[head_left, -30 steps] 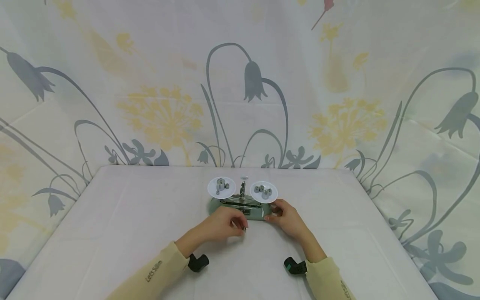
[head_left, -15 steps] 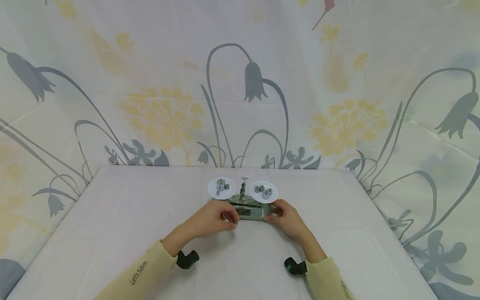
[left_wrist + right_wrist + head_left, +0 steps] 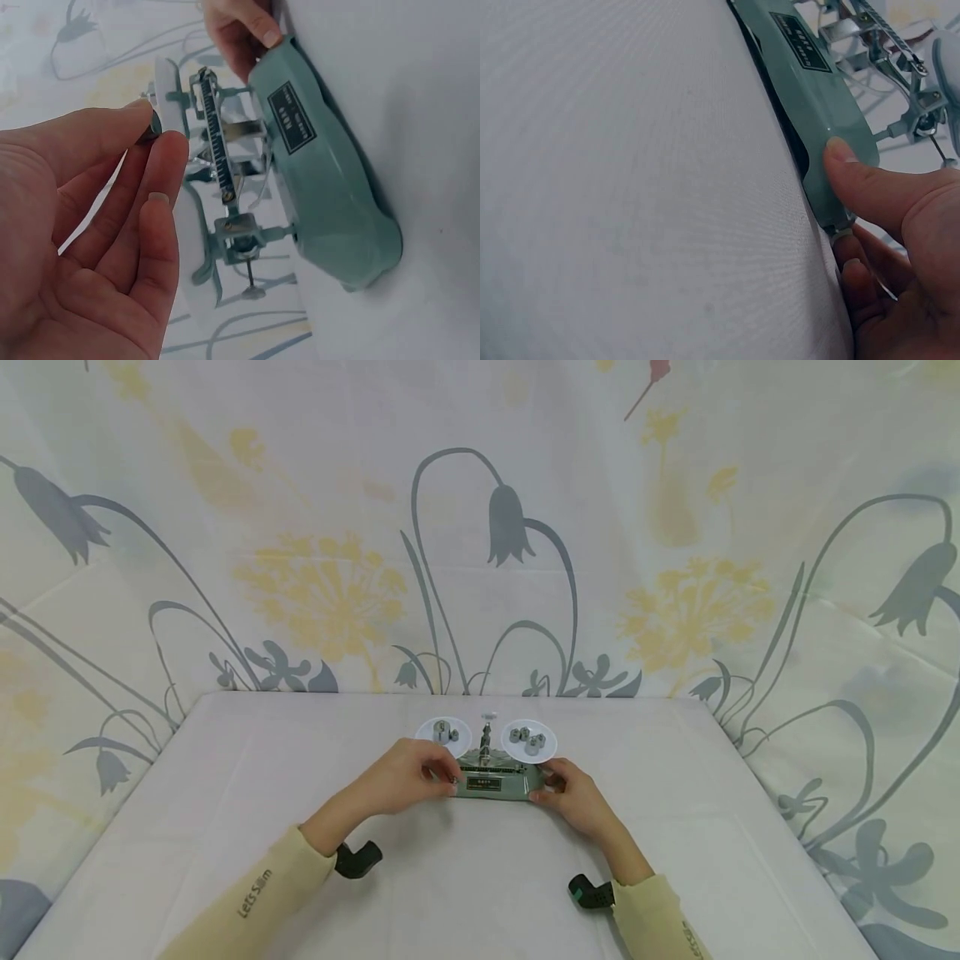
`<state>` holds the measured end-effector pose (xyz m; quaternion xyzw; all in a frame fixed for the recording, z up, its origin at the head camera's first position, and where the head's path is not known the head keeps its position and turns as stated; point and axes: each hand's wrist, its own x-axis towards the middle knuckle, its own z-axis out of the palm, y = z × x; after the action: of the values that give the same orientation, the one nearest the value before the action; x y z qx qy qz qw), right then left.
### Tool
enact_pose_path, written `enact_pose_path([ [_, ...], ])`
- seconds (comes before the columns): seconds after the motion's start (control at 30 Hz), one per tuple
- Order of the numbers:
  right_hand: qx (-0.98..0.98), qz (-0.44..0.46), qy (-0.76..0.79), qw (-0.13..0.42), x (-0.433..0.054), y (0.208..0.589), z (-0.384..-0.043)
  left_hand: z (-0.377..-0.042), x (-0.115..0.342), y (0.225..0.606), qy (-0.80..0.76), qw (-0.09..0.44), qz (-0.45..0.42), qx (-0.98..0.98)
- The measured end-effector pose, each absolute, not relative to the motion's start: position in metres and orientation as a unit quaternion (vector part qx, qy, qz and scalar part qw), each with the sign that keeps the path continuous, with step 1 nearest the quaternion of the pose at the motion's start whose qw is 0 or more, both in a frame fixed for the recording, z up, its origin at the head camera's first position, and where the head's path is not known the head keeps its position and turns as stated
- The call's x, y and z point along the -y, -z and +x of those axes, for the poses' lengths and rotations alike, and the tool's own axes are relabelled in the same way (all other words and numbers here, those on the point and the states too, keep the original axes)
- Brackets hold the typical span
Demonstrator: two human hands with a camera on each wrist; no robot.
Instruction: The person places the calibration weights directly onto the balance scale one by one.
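Observation:
A green two-pan balance scale (image 3: 510,787) stands on the table, with its ruled beam visible in the left wrist view. My left hand (image 3: 397,779) pinches a small dark metal weight (image 3: 154,127) between thumb and forefinger, just in front of the scale's left end. Part of the left white pan (image 3: 464,745) is hidden behind that hand; metal weights (image 3: 441,729) stand on it. Several more weights (image 3: 532,745) sit on the right white pan (image 3: 551,744). With thumb on top and fingers at its lower edge, my right hand (image 3: 576,797) grips the right end of the base.
A white cloth covers the table (image 3: 480,893), and a flower-patterned curtain (image 3: 480,585) hangs behind its far edge. Black wrist cameras stick out below the left sleeve (image 3: 255,893) and the right sleeve (image 3: 656,914).
My left hand has moved left and away from me, carrying the small weight from in front of the base's middle to its left end. The right hand has stayed on the base.

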<state>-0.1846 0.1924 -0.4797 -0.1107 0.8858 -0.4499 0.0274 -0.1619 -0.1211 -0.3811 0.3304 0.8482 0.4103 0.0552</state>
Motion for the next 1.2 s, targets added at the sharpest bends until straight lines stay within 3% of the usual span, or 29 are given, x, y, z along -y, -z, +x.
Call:
enact_pose_path([
  [0.8,-0.884,-0.129,0.450,0.016,-0.194,0.481,-0.185,-0.190,0.150,0.373,-0.414,-0.017,0.288,-0.863],
  [1.2,-0.886,-0.125,0.445,0.014,-0.193,0.480,-0.184,-0.196,0.153,0.374,-0.407,-0.024,0.262,-0.875],
])
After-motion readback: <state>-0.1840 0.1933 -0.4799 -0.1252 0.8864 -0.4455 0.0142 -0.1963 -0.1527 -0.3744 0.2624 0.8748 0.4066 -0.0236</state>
